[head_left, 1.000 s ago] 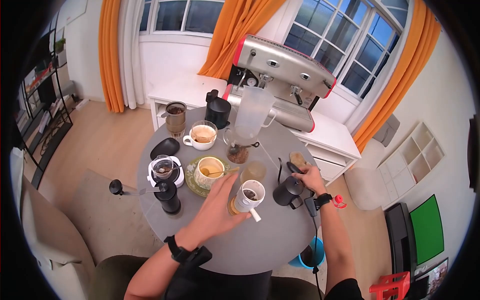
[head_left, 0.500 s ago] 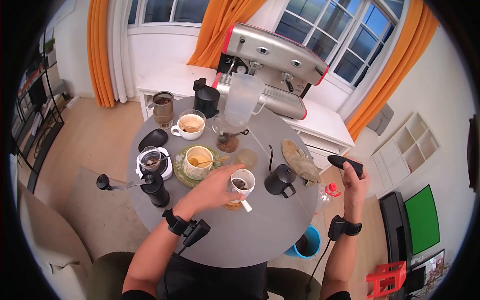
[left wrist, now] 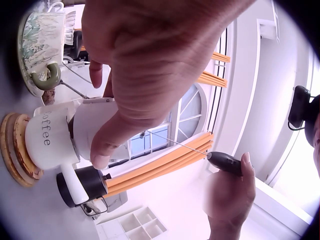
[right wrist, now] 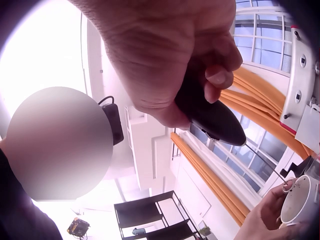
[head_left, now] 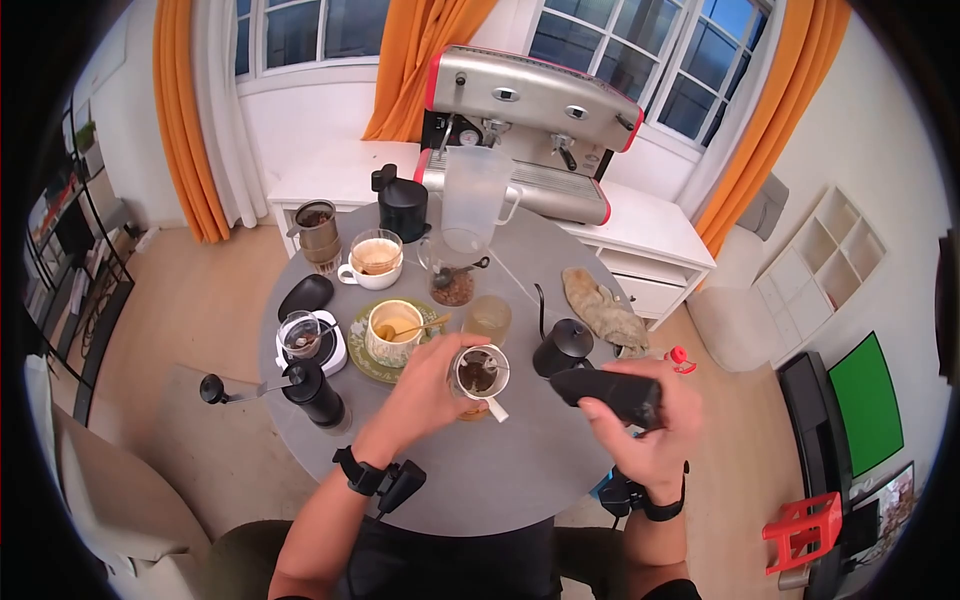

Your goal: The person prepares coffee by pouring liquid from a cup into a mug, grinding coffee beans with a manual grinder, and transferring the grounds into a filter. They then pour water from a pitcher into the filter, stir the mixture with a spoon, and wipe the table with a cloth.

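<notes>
My left hand (head_left: 430,385) grips a white cup (head_left: 497,372), thumb on its near side, with dark contents showing inside. In the left wrist view this cup sits over a white pot marked "Coffee" (left wrist: 44,137), with a straight side handle (left wrist: 74,184), on a round wooden coaster (left wrist: 14,150). My right hand (head_left: 660,430) holds a black handheld milk frother (head_left: 610,395), tilted, to the right of the cup. Its thin metal shaft (right wrist: 265,161) points at the cup's mouth in the right wrist view; the whisk end is hard to make out.
A black gooseneck kettle (head_left: 565,345) stands behind the frother, a crumpled cloth (head_left: 605,310) beyond. Left are a patterned cup (head_left: 392,345) on a green saucer (head_left: 368,362), a hand grinder (head_left: 315,395) and a white scale (head_left: 333,350). A clear pitcher (head_left: 472,190) stands behind.
My right hand lifted the frother from beside the kettle out to the right, then brought it back leftward to the cup. My left hand stays on the cup.
</notes>
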Motion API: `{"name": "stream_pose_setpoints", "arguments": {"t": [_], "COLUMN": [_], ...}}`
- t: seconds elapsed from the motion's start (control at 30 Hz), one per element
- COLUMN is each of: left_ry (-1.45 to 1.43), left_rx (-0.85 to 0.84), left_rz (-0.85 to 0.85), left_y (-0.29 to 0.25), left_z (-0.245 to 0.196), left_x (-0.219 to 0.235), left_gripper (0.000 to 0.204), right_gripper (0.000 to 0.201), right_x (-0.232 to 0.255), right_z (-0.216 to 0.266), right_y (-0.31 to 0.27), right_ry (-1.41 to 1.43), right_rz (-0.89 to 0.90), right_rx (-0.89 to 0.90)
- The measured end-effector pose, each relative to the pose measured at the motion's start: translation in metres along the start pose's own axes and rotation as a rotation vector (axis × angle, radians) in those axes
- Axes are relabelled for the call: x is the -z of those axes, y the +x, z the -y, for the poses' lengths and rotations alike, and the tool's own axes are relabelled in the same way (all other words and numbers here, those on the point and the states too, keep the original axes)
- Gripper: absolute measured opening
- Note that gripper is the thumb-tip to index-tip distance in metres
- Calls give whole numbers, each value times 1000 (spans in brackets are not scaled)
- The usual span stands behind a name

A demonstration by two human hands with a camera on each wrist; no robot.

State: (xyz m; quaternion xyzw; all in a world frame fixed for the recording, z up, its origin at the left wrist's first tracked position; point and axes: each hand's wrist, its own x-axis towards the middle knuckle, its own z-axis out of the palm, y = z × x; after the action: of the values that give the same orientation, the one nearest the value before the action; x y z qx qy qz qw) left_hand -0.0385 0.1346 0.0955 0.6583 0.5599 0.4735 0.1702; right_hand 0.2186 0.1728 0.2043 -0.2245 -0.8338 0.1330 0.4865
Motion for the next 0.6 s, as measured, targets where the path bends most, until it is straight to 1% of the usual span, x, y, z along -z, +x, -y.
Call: {"name": "stream_pose_setpoints", "arguments": {"t": [0.07,0.17,0.2,0.3,0.4,0.47,0.53,0.6], "left_ry": [30,12,-3,-24,21,73,88,88], "left_rx": [-38,-14,-16,-17,-18,-28,-2,4], "left_rz": [-13,-20,-26,-41,-50,-66,-67,-69], "left_y": [-2,-4,-4,-4,-5,-5,-5,-4], "left_z": [-3,-4,-4,-5,-5,-5,-6,-8], "left_x": [-1,-2,-2,0,2,3,4,3], "left_gripper": [74,75,75,74,73,73,72,71], "right_gripper": [35,34,35,34,34,34,34,35], "right_x": [-9,-20,-27,-39,-44,-41,-37,-37], "right_z": [0,-3,-9,-13,-18,-15,-15,-16], "right_y": [1,1,0,-2,-7,-6,-6,-6], "right_ry": [36,76,87,50,57,56,38,21], "right_rz": [29,109,101,162,113,31,-30,19], "right_rx": [-6,-115,-35,-81,-87,-27,18,-108]}}
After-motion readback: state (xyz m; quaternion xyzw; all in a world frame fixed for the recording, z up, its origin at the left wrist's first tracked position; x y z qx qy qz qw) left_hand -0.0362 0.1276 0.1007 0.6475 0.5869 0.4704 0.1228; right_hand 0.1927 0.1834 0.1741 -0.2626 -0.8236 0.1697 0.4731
